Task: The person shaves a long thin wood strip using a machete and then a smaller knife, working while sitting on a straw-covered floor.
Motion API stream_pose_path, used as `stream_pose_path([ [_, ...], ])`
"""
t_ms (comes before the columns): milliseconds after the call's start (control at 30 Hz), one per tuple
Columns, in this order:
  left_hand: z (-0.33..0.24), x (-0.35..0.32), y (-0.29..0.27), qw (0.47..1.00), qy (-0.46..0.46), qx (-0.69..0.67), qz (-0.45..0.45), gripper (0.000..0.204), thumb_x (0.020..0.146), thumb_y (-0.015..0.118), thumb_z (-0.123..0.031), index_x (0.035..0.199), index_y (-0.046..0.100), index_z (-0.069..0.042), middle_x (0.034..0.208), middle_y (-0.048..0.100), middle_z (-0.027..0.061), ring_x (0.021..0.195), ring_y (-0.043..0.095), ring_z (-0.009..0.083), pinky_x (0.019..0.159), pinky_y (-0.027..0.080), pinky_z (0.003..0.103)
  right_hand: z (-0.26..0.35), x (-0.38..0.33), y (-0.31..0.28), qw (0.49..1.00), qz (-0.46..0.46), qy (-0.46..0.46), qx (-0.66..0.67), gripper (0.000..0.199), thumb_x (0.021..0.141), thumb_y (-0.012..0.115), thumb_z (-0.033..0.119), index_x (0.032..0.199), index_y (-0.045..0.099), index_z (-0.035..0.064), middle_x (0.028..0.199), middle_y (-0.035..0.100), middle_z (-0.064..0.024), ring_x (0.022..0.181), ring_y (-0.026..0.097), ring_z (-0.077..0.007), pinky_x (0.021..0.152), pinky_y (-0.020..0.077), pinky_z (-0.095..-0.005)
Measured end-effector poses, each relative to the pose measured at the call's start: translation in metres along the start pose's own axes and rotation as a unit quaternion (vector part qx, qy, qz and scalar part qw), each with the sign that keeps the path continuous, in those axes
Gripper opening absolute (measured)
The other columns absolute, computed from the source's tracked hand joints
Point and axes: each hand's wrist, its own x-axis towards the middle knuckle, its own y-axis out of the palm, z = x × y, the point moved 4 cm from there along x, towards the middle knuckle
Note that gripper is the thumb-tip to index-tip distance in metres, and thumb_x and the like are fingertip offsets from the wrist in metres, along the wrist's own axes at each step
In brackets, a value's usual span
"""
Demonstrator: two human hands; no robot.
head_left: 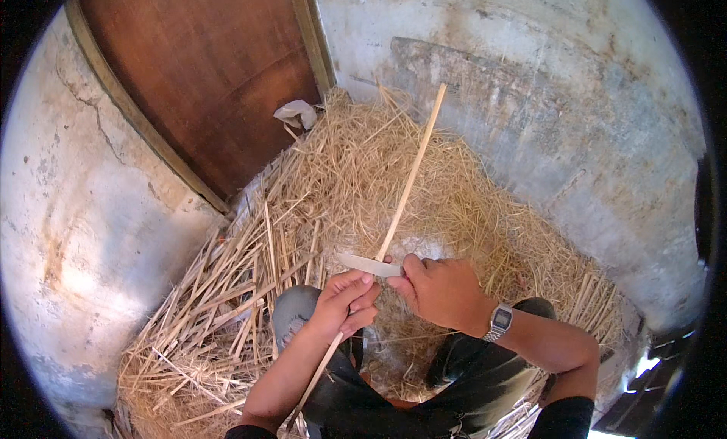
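Observation:
A long, pale strip that looks like split bamboo [413, 170] slants from near my left elbow up toward the far wall. My left hand [347, 304] is closed around its lower part, in front of my knees. In my right hand [447, 294] is a knife [367, 266], its blade pointing left and lying across the strip just above my left fingers. The knife's handle is hidden inside my right fist. A silver watch [498, 322] sits on my right wrist.
Thin shavings [363, 166] are heaped against the far wall [522, 83]. Many loose strips [235, 310] lie at my left. A brown door panel [204, 68] stands at the back left, with a crumpled whitish bag [297, 113] beside it. My bent knees [295, 314] flank the work.

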Motion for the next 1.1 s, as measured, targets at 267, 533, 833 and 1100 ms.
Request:
stream_pose_path([
  [267, -0.010, 0.001, 0.007, 1.000, -0.005, -0.009, -0.019, 0.035, 0.107, 0.047, -0.019, 0.139, 0.053, -0.006, 0.063, 0.033, -0.0045, 0.041, 0.025, 0.0042, 0.037, 0.022, 0.022, -0.029, 0.024, 0.005, 0.999, -0.008, 0.038, -0.020, 0.037, 0.097, 0.057, 0.042, 0.084, 0.057, 0.0074, 0.058, 0.062, -0.0149, 0.051, 0.063, -0.0363, 0.046, 0.0490, -0.0492],
  [533, 0.006, -0.017, 0.004, 0.998, -0.055, 0.017, 0.035, 0.041, 0.106, 0.048, -0.019, 0.144, 0.048, -0.003, 0.063, 0.030, -0.0048, 0.040, 0.025, 0.0043, 0.035, 0.024, 0.021, -0.124, 0.023, -0.013, 0.983, -0.096, 0.157, -0.007, 0.042, 0.103, 0.047, 0.040, 0.085, 0.063, 0.0056, 0.067, 0.064, -0.0194, 0.061, 0.063, -0.0419, 0.053, 0.0479, -0.0539],
  [833, 0.009, -0.029, -0.017, 0.997, -0.073, -0.039, -0.006, 0.042, 0.107, 0.045, -0.016, 0.146, 0.045, -0.004, 0.064, 0.030, -0.0048, 0.040, 0.026, 0.0041, 0.037, 0.023, 0.021, -0.075, 0.031, 0.012, 0.990, 0.025, 0.134, 0.042, 0.051, 0.103, 0.044, 0.042, 0.079, 0.063, 0.0010, 0.067, 0.063, -0.0233, 0.064, 0.064, -0.0441, 0.058, 0.0515, -0.0530],
  [1100, 0.022, -0.018, -0.008, 0.991, -0.136, 0.004, 0.005, 0.042, 0.108, 0.044, -0.017, 0.147, 0.043, -0.001, 0.065, 0.029, -0.0046, 0.041, 0.025, 0.0038, 0.037, 0.024, 0.021, -0.182, 0.023, -0.001, 0.959, -0.093, 0.267, -0.010, 0.063, 0.104, 0.040, 0.048, 0.075, 0.063, -0.0024, 0.068, 0.061, -0.0265, 0.065, 0.061, -0.0446, 0.063, 0.0481, -0.0543],
])
